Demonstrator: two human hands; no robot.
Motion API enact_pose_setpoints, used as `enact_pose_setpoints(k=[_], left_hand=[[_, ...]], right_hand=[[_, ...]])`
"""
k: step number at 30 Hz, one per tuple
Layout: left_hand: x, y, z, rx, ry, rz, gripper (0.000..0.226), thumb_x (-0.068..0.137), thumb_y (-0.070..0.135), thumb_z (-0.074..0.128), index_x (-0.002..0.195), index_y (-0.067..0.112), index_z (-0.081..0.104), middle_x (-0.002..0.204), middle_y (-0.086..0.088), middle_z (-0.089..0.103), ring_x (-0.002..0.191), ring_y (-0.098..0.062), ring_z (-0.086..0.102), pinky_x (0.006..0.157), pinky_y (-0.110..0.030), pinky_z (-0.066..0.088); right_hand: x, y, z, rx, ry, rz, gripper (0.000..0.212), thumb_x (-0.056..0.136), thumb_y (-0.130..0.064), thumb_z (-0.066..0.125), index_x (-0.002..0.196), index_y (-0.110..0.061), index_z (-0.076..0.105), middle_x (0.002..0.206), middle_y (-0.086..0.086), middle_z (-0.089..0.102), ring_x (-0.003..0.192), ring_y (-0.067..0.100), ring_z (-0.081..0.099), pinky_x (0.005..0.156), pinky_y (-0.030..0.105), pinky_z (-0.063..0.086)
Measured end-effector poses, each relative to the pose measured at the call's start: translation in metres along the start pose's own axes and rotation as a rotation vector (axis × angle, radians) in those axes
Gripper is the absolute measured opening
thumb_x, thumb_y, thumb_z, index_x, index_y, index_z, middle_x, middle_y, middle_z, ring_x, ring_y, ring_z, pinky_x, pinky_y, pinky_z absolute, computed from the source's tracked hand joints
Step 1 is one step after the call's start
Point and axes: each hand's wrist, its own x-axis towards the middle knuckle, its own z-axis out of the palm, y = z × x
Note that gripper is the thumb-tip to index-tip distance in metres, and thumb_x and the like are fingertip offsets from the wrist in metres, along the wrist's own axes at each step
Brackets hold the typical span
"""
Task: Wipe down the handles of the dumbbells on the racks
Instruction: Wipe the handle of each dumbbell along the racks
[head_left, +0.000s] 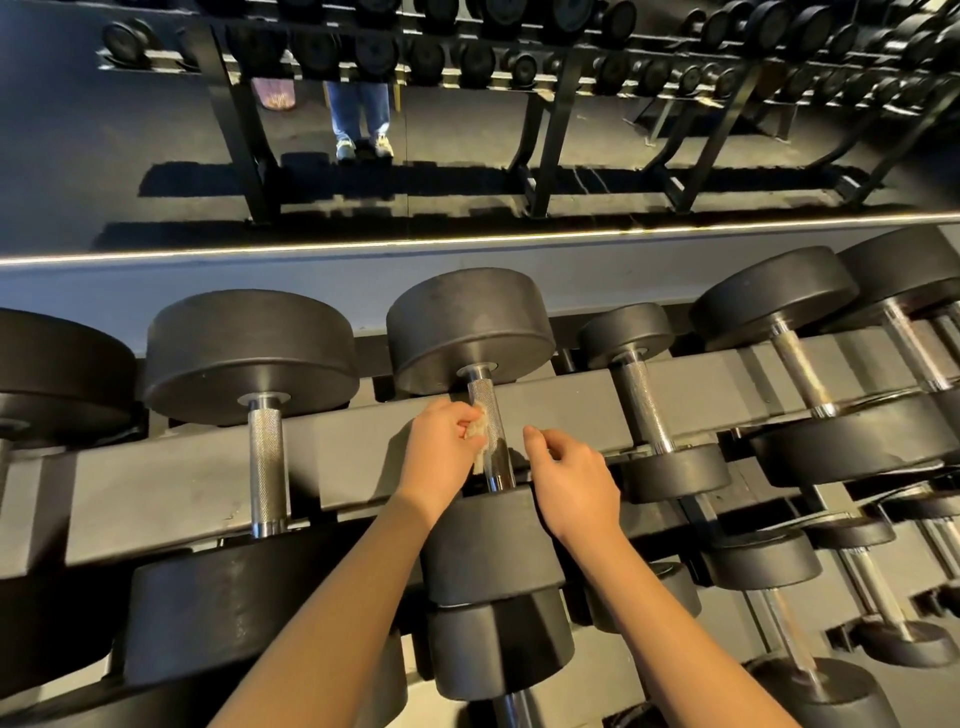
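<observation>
Two bare arms reach over the rack (208, 467) to the dumbbell (470, 327) at the middle of its top rail; the left grip (441, 447) is clamped on a pale cloth (477, 434), fingers curled round it, pressing it to the left side of that dumbbell's knurled steel handle (484, 397), about halfway along. The right grip (571, 483) hovers just beside the handle on its right; fingers loosely bent and apart, holding nothing, fingertips just short of the bar. The handle lies across the rail; the far black head sits at the rail's back edge, the near head at the front edge, under both wrists. Along the rail toward its left end rests a larger dumbbell (267, 467), its handle bare; toward the right end a smaller dumbbell (644, 405), well apart from both grips; more black heads crowd the tier below. Beyond the rack's back edge, legs (358, 114) in blue jeans and pale shoes stand among further racked weights.
</observation>
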Motion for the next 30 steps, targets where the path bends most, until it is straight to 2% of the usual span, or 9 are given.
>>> enact_pose_setpoints(k=[4,7,10,15,18,21,25,27,30], left_hand=[[0.004,0.002,-0.002,-0.078,0.08,-0.017,0.026,0.087,0.007,0.066,0.112,0.011,0.067,0.104,-0.002,0.064,0.088,-0.007,0.059,0.067,-0.005,0.042],[0.011,0.006,-0.002,-0.17,0.189,-0.04,0.025,0.088,0.009,0.064,0.113,0.012,0.067,0.106,-0.004,0.065,0.09,-0.007,0.062,0.076,-0.014,0.048],[0.014,0.008,0.001,-0.134,0.187,-0.037,0.024,0.089,0.01,0.063,0.113,0.011,0.067,0.106,-0.005,0.065,0.09,-0.012,0.063,0.082,-0.026,0.052],[0.006,0.003,0.005,0.078,0.08,0.042,0.022,0.091,0.016,0.063,0.111,0.01,0.069,0.104,-0.001,0.062,0.093,-0.016,0.062,0.08,-0.026,0.049],[0.006,0.003,0.001,0.136,-0.008,0.073,0.022,0.09,0.013,0.063,0.111,0.009,0.07,0.104,-0.001,0.059,0.094,-0.018,0.062,0.08,-0.023,0.046],[0.011,0.009,-0.004,0.086,0.051,0.085,0.023,0.091,0.013,0.062,0.112,0.008,0.069,0.103,-0.003,0.059,0.092,-0.019,0.062,0.082,-0.028,0.049],[0.018,0.016,-0.003,0.086,0.151,0.094,0.023,0.095,0.017,0.056,0.113,0.009,0.068,0.105,-0.004,0.058,0.091,-0.021,0.059,0.082,-0.036,0.051],[0.02,0.017,-0.001,0.119,0.125,0.082,0.025,0.095,0.018,0.056,0.115,0.009,0.067,0.108,-0.004,0.058,0.094,-0.02,0.06,0.084,-0.031,0.049],[0.018,0.011,0.0,0.186,0.03,0.091,0.022,0.092,0.015,0.059,0.11,0.009,0.07,0.099,-0.004,0.057,0.089,-0.02,0.059,0.077,-0.022,0.044]], right_hand=[[-0.001,-0.002,-0.001,-0.014,-0.004,-0.002,0.038,0.096,-0.05,0.037,0.085,-0.025,0.064,0.078,-0.004,0.063,0.073,0.013,0.055,0.054,0.023,0.033],[-0.001,-0.001,-0.001,0.001,-0.005,-0.011,0.036,0.096,-0.049,0.037,0.079,-0.028,0.06,0.074,-0.005,0.062,0.071,0.012,0.056,0.055,0.025,0.035],[-0.002,-0.002,-0.003,0.024,-0.013,-0.024,0.036,0.097,-0.048,0.038,0.073,-0.029,0.055,0.068,-0.007,0.058,0.065,0.008,0.054,0.053,0.023,0.034],[0.0,0.001,-0.002,0.024,-0.008,-0.054,0.037,0.095,-0.051,0.039,0.11,-0.031,0.066,0.102,-0.006,0.068,0.091,0.012,0.06,0.07,0.028,0.039],[-0.001,0.003,-0.002,-0.011,-0.023,-0.128,0.038,0.096,-0.049,0.04,0.12,-0.029,0.063,0.121,-0.009,0.063,0.107,0.012,0.056,0.078,0.025,0.036],[-0.013,0.008,0.004,-0.118,0.029,-0.261,0.057,0.092,-0.057,0.03,0.128,-0.024,0.059,0.135,-0.005,0.055,0.121,0.013,0.049,0.096,0.028,0.035],[-0.022,0.011,0.01,-0.17,0.094,-0.312,0.074,0.084,-0.061,0.014,0.133,-0.022,0.055,0.141,-0.003,0.049,0.128,0.014,0.043,0.107,0.031,0.029],[-0.021,0.011,0.01,-0.14,0.092,-0.31,0.072,0.085,-0.059,0.015,0.131,-0.022,0.056,0.14,-0.003,0.05,0.128,0.013,0.042,0.108,0.031,0.028],[-0.022,0.014,0.01,0.018,0.122,-0.258,0.062,0.089,-0.047,0.02,0.126,-0.018,0.061,0.131,-0.002,0.058,0.123,0.011,0.047,0.106,0.028,0.031]])
